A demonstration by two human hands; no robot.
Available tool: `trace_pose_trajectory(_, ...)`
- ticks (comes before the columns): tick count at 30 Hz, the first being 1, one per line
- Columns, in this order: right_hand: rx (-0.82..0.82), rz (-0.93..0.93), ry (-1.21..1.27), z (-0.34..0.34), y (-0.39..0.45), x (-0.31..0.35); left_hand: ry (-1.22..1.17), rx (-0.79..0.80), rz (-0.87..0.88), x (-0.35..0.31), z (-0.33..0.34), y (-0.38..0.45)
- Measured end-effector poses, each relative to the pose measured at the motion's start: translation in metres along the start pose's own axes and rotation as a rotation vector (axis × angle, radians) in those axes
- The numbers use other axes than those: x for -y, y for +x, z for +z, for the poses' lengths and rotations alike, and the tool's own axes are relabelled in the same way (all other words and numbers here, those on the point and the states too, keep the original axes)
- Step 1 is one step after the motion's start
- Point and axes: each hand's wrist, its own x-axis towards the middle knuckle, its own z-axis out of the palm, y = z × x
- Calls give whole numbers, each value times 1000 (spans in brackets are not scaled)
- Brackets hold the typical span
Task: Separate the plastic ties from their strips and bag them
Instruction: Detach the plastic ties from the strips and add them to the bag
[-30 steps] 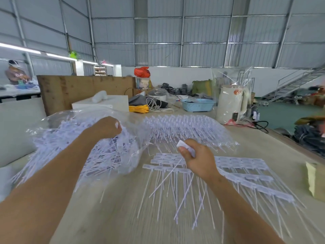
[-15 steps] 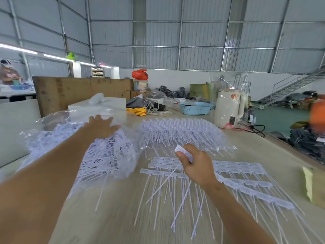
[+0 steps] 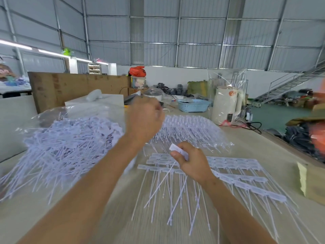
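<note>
Clear plastic bag (image 3: pixel 58 138) already bulges with loose white ties; right of it, several white strips (image 3: pixel 233 166) wait. Right hand (image 3: pixel 191 161) pinches one separated tie (image 3: pixel 177 150); left hand (image 3: pixel 144 120) blurred, curled, grip unclear.

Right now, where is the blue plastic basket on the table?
In the head view the blue basket sits at the far end of the table, right of centre, just left of the white kettle.
</note>
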Motion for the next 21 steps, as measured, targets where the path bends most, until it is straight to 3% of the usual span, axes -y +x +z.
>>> trace_pose_trajectory(2, 14, 39, 106, 0, 1, 1, -282, 219, -61, -27, 16, -21)
trace_pose_trajectory(4, 36, 64, 254, 1, 2, 0, -270, 439, -204, -34, 39, -35)
trace_pose_trajectory(6, 50, 77, 351, 2, 2, -2, -365, 581, -365, -25, 56, -46)
trace_pose_trajectory(8, 66, 114, 434, 3, 3, -5, -630, 694, -500, -16, 63, -55)
trace_pose_trajectory(10, 87, 121, 420, 4, 2, -6, -732, 684, -520, -9, 68, -61)
trace_pose_trajectory(13, 99, 80, 125, 3, 2, -10, -771, 583, -518, -4, 71, -64)
trace_pose_trajectory(15, 126, 84, 55, 2, 2, -13, -797, 570, -482, -3, 72, -66)
trace_pose_trajectory(21, 257, 59, 8, 3, 2, -10, -627, 536, -454, 0, 79, -68)
